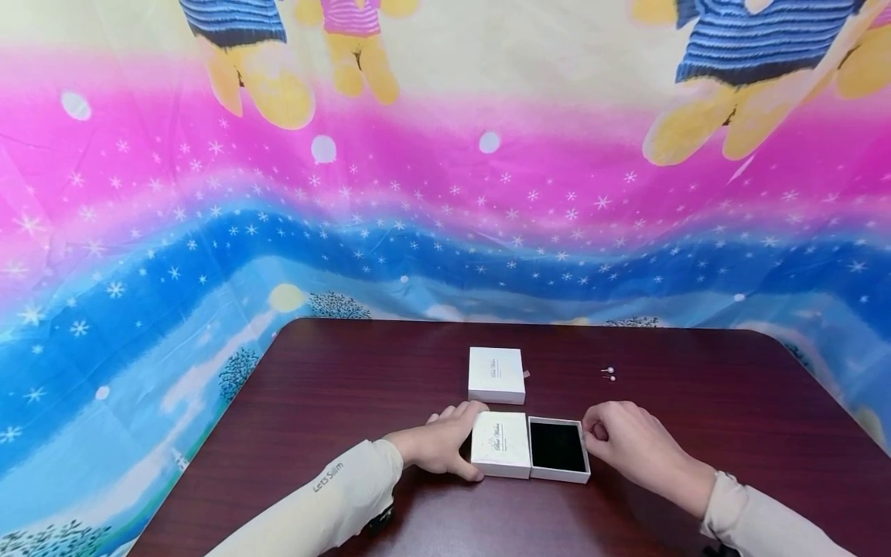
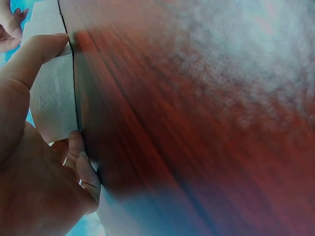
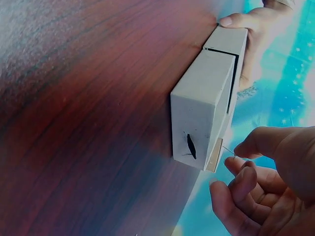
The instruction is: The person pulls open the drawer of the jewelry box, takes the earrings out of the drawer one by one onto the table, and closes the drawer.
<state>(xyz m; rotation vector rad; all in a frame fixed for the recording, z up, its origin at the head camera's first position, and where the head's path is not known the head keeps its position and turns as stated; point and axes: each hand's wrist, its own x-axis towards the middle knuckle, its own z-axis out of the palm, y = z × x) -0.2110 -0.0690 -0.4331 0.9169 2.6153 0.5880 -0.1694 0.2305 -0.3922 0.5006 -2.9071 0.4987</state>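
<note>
A white slide-out box lies on the table, its printed sleeve (image 1: 500, 442) to the left. The box's drawer (image 1: 585, 473) sticks out to the right, with a black pad (image 1: 558, 445) inside. My left hand (image 1: 440, 445) grips the sleeve from its left side, thumb (image 2: 51, 45) along the near edge. Beside the drawer's right end is my right hand (image 1: 636, 441). In the right wrist view its thumb and index fingertip pinch a thin, thread-like thing (image 3: 228, 150) of unclear kind. A dark slit (image 3: 191, 146) shows in the drawer's end face.
Behind the open box stands a second white box (image 1: 496, 374) with a small ribbon tab (image 1: 527, 374). Two small studs with pearl-like heads (image 1: 610, 371) lie at the back right of the dark red table (image 1: 376, 363). A printed cloth (image 1: 445, 193) hangs beyond the table.
</note>
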